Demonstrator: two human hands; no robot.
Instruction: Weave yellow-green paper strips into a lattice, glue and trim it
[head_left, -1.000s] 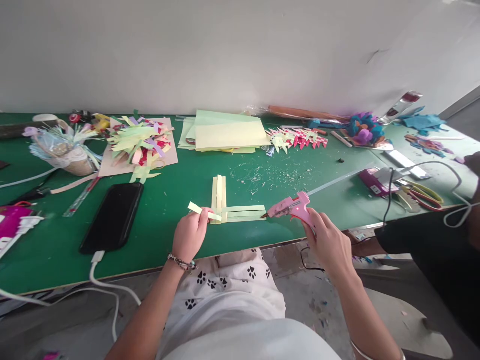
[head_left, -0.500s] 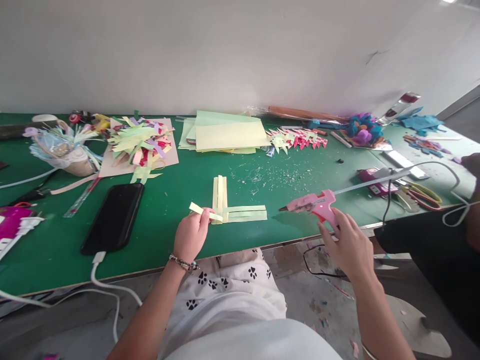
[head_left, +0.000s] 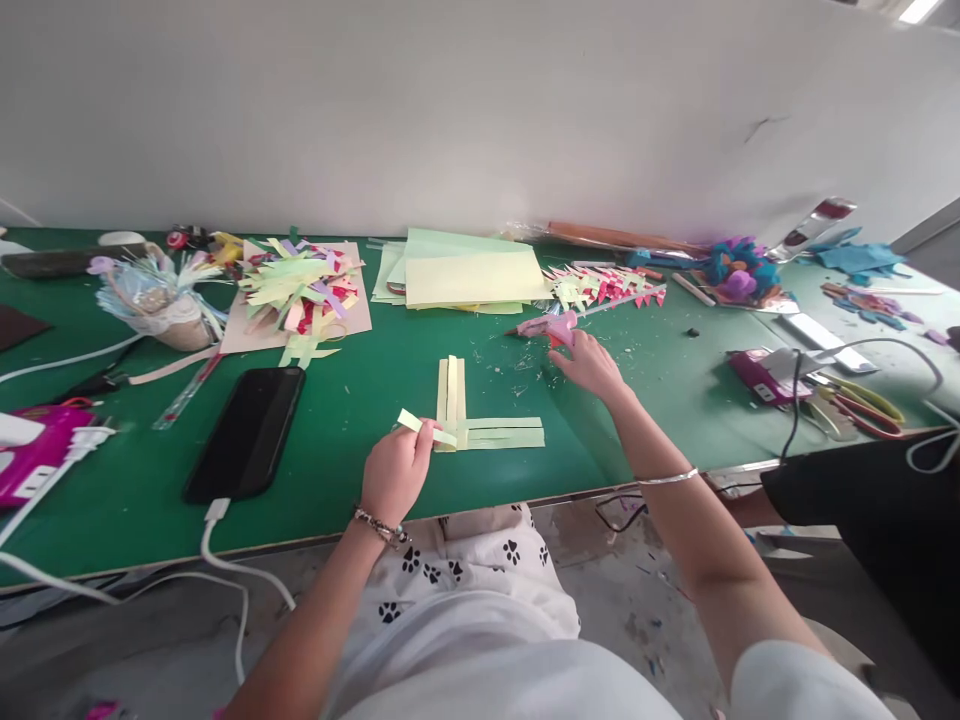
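My left hand (head_left: pixel 397 467) pinches a pale yellow paper strip (head_left: pixel 411 421) near the table's front edge. The strip's right end lies at the corner of an L shape made of paper strips. Yellow strips (head_left: pixel 451 390) form its upright arm, and pale green strips (head_left: pixel 506 433) point right from the corner. Beyond the L, to the right, my right hand (head_left: pixel 596 368) is closed round the handle of a pink glue gun (head_left: pixel 551 327). The gun's nozzle points left, over the green table (head_left: pixel 375 370).
A black phone (head_left: pixel 246 435) with a white cable lies left. Behind are a heap of cut strips (head_left: pixel 300 285), paper sheets (head_left: pixel 472 275) and a red-and-white woven piece (head_left: pixel 611 287). Scissors (head_left: pixel 862 405) and a pink box (head_left: pixel 765 375) lie right, beside a person's dark clothing (head_left: pixel 862 510).
My right hand has carried the glue gun forward and left, away from the table's front edge. My left hand still holds the strip at the corner. The view has shifted slightly.
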